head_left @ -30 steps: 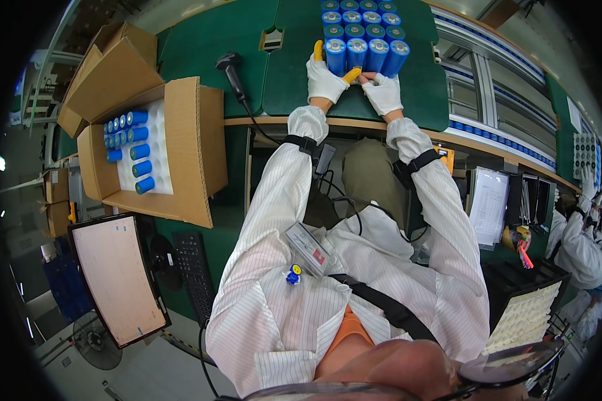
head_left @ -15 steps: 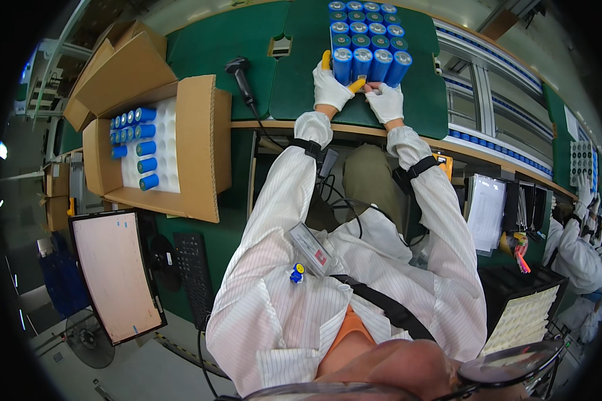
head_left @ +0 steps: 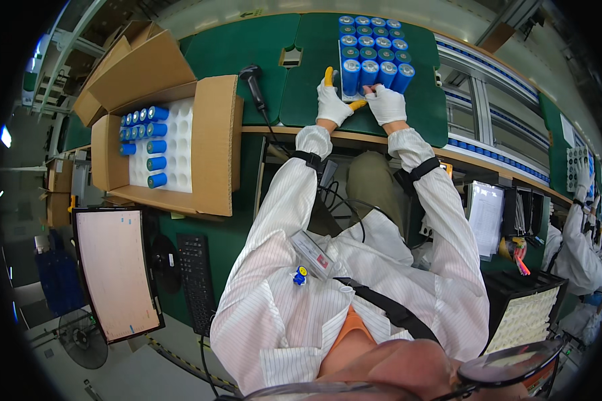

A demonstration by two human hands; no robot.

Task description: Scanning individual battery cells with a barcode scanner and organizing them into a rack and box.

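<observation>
Just beyond a left hand [head_left: 334,107] spread wide and a right hand [head_left: 386,105] curled with grasp impossible to tell, find upright blue cells [head_left: 384,55], probably heavy, rigid and slick, best held by wrapping fingers round their sides.

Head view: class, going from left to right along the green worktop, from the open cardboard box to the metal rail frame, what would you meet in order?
Open cardboard box → black handheld scanner → gloved left hand → gloved right hand → metal rail frame.
</observation>
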